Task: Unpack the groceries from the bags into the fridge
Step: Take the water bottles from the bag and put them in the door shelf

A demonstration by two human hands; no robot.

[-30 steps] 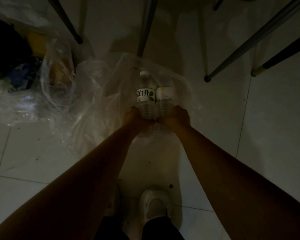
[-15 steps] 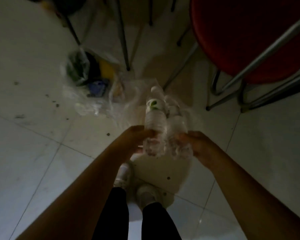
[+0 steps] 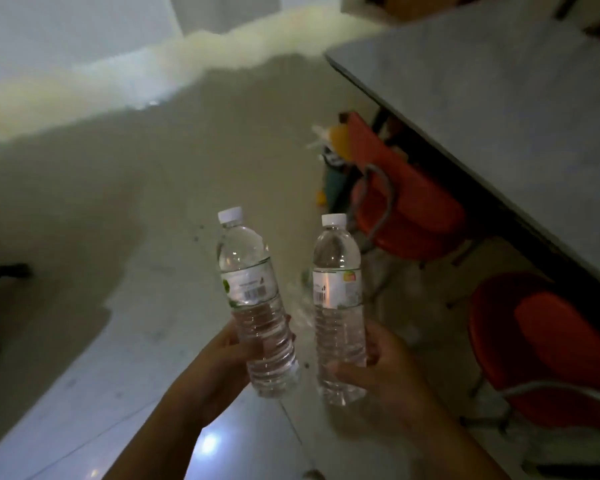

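Two clear water bottles with white caps are held upright in front of me. My left hand (image 3: 222, 362) grips the lower part of the left water bottle (image 3: 253, 299), which has a white label with a barcode. My right hand (image 3: 378, 365) grips the base of the right water bottle (image 3: 338, 299), whose label is white and silver. The bottles stand a little apart and do not touch. A bag of groceries (image 3: 333, 157) lies on the floor beyond them, partly hidden by a chair. No fridge is in view.
A grey table (image 3: 499, 109) runs along the right side. Two red chairs (image 3: 406, 202) (image 3: 548, 348) with metal frames stand under its edge. Pale tiled floor (image 3: 118, 237) stretches to the left and ahead, brightly lit at the far end.
Both hands have lifted the two bottles out of the plastic bag on the floor and raised them. My view has swung up from the floor to the room.
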